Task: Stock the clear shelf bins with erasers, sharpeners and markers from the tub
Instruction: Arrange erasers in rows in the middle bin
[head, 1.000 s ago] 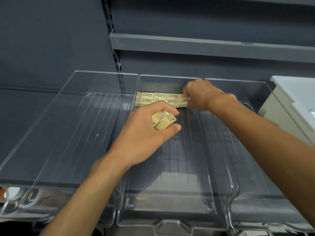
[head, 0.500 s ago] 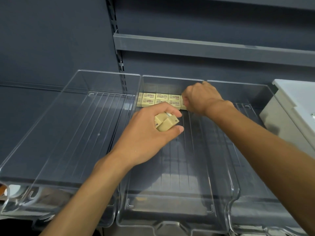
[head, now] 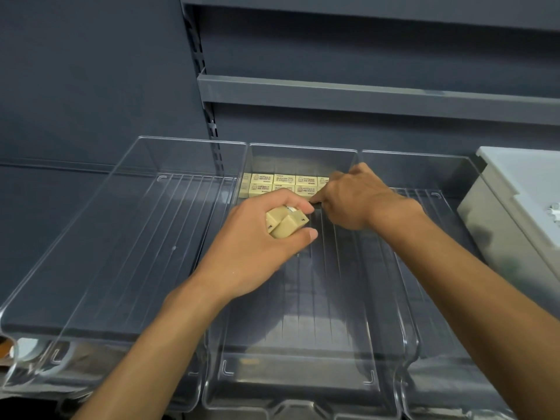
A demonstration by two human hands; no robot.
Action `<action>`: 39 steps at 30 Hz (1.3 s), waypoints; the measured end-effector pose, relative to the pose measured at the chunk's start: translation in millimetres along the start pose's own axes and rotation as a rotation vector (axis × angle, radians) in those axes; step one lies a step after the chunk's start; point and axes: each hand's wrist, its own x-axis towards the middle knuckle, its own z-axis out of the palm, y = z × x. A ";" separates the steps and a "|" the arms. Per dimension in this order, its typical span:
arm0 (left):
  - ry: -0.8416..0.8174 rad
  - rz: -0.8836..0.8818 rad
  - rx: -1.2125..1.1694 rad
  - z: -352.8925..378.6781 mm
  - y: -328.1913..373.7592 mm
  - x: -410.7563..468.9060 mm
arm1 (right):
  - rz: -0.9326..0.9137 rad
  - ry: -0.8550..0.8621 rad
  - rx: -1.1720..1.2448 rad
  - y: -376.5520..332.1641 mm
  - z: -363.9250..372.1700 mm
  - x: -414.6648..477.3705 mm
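Erasers (head: 285, 184), cream with printed sleeves, lie in two neat rows against the back wall of the middle bin (head: 303, 374), one of three clear bins side by side on a dark shelf. Above the middle of that bin the left hand (head: 254, 247) is curled round a small clutch of erasers (head: 285, 224), thumb below and fingers over the top, clear of the bin floor. The right hand (head: 351, 198) reaches to the right end of the rows, knuckles up and fingers bent down against the erasers there; whether it has one pinched cannot be told, since the fingertips are hidden. The left bin (head: 121, 237) and right bin (head: 439, 268) flank the middle one. A grey tub (head: 491, 225) stands just beside the right bin, with small white items inside at the picture's edge.
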 end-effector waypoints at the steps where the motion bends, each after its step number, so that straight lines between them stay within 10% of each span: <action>1: 0.001 0.000 -0.001 0.0 0.5 -0.1 | 0.002 0.011 0.006 -1.1 0.5 -1.1; 14: -0.035 -0.112 -0.488 -10.0 23.2 -13.3 | -0.199 0.513 0.930 -42.6 -20.5 -79.0; 31: -0.020 -0.271 -0.844 -14.3 15.7 -19.0 | -0.197 0.536 1.154 -69.8 -15.2 -90.5; 39: 0.099 -0.375 -1.074 -21.3 17.5 -15.0 | -0.061 0.361 1.697 -67.8 -19.8 -88.7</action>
